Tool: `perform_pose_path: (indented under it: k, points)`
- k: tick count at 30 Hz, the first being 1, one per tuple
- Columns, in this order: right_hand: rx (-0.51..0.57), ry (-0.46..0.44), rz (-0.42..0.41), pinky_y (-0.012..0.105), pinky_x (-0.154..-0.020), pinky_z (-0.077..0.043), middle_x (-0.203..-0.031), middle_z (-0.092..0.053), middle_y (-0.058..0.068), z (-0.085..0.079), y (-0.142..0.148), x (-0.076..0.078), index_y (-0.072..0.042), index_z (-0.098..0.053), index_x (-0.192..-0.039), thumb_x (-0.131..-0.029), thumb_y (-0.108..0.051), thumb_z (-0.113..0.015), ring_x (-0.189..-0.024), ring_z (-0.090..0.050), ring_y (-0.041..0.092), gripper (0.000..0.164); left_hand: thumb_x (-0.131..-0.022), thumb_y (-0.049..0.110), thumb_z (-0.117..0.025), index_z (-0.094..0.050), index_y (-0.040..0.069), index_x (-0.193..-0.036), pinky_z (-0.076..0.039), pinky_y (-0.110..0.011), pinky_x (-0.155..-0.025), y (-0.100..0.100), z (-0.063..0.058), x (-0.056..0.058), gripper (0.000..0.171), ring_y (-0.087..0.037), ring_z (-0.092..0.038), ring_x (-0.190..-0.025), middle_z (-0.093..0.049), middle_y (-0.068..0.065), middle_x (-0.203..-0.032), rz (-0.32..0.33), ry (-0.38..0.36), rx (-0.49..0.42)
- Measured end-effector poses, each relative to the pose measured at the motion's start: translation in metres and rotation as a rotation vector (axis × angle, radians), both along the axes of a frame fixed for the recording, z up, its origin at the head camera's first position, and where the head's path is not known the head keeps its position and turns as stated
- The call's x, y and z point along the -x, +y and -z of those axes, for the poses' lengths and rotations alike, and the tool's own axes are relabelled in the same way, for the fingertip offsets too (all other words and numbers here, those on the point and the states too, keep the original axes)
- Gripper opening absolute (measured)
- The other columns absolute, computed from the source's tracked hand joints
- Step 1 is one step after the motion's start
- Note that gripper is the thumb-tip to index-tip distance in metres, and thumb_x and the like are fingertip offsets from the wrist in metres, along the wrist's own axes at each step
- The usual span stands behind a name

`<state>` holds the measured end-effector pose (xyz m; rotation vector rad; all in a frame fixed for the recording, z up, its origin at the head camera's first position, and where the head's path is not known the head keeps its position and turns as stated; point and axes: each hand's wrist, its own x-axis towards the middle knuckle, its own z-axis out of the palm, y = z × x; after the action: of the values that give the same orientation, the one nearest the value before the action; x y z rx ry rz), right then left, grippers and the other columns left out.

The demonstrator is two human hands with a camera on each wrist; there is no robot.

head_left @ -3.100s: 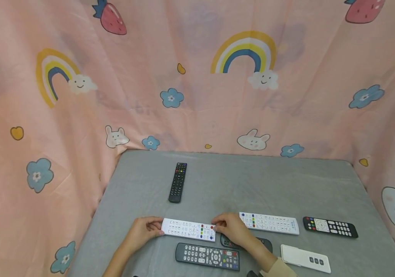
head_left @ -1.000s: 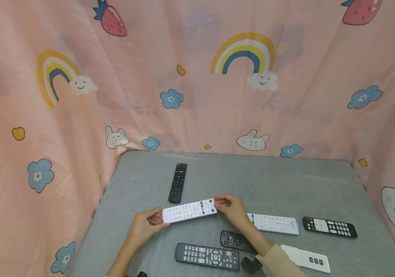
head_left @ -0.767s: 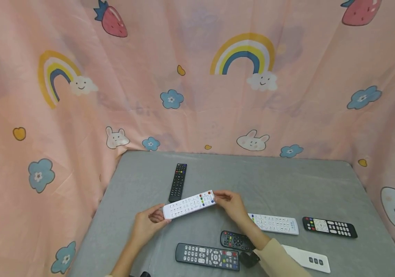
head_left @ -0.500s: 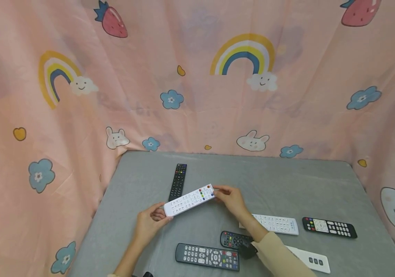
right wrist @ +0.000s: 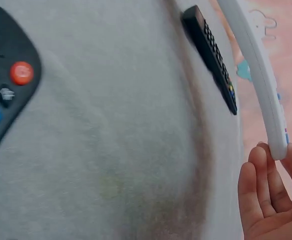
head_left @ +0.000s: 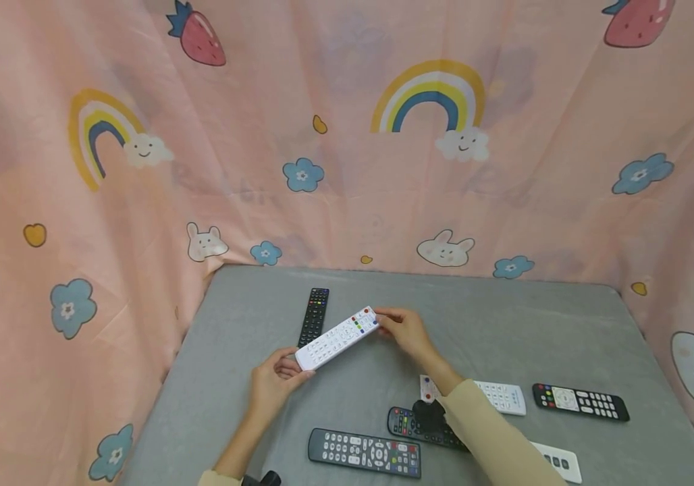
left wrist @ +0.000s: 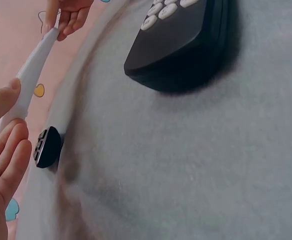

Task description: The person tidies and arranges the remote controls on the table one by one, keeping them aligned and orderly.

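Well, you are, as far as one can judge, at a holding step: the white remote (head_left: 336,339) is up off the table (head_left: 481,317), held level with neither hand but slung between both. It sits just on your side of the slim black remote (head_left: 314,316) and, from the head view, hides that one's near end; the wrist views show a gap between the two. Your left hand (head_left: 271,383) pinches the plain end, nearer you than the slim black remote. Your right hand (head_left: 406,331) pinches the other end between thumb and fingers, to the right of the slim black remote. The next move seems to call for even support from both grips, so that neither end dips onto the slim black remote.

As for looks, the white remote is long and thin, its keys facing up, lying aslant with the right-hand end farther from you. Pale keys run in rows; small coloured ones gather near that far end, a round red one at the corner. Its lettering is too small to read. Nearer you than the slim black remote, and well apart from it, lies a dark grey remote (head_left: 364,453).
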<state>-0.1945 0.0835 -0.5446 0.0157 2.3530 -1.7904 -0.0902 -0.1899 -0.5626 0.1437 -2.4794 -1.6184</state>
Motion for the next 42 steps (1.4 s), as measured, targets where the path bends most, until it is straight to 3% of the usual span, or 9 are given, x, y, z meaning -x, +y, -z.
perform_pose_path:
  k: [6,15,29,37,42]
  points:
    - [-0.057,-0.007,0.019,0.027,-0.070,-0.059,-0.111,-0.072,0.019,-0.001,-0.003,0.014,-0.002,-0.071,-0.118,-0.096,-0.011,-0.063,-0.075,-0.067,0.015,0.025,-0.068,0.009,-0.089,-0.067,0.000,-0.114,-0.056,-0.020,-0.059,0.005,0.000,0.004,0.052,-0.001,-0.063,-0.062,-0.073,-0.012,-0.078,0.006,-0.006,-0.035]
    - [-0.060,-0.009,0.000,0.029,-0.071,-0.060,-0.108,-0.073,0.019,-0.005,-0.005,0.033,-0.001,-0.072,-0.116,-0.096,-0.010,-0.062,-0.073,-0.066,0.012,0.023,-0.071,0.008,-0.086,-0.065,-0.003,-0.120,-0.057,-0.019,-0.062,0.008,0.001,0.007,0.054,-0.002,-0.065,-0.065,-0.074,-0.013,-0.083,0.018,-0.025,-0.057]
    - [-0.084,0.017,-0.030,0.034,-0.076,-0.061,-0.107,-0.073,0.019,-0.008,-0.010,0.053,-0.001,-0.072,-0.114,-0.098,-0.015,-0.063,-0.078,-0.069,0.017,0.024,-0.067,0.006,-0.087,-0.073,0.005,-0.096,-0.055,-0.017,-0.060,0.014,0.004,0.010,0.032,-0.001,-0.065,-0.067,-0.075,-0.011,-0.077,0.014,0.087,-0.085]
    - [-0.020,0.001,0.024,0.034,-0.075,-0.061,-0.096,-0.073,0.018,-0.003,-0.018,0.061,0.003,-0.071,-0.109,-0.095,-0.016,-0.066,-0.076,-0.068,0.017,0.024,-0.066,0.010,-0.088,-0.073,0.006,-0.090,-0.055,-0.018,-0.057,0.019,0.006,0.011,0.029,0.000,-0.064,-0.065,-0.075,-0.008,-0.074,0.030,0.141,-0.003]
    - [0.007,-0.003,0.032,0.040,-0.078,-0.061,-0.094,-0.074,0.018,-0.003,-0.020,0.064,0.004,-0.071,-0.109,-0.095,-0.014,-0.066,-0.077,-0.069,0.021,0.024,-0.068,0.011,-0.087,-0.074,0.007,-0.090,-0.055,-0.019,-0.057,0.022,0.008,0.011,0.026,-0.001,-0.064,-0.065,-0.076,-0.006,-0.075,0.043,0.167,0.045]
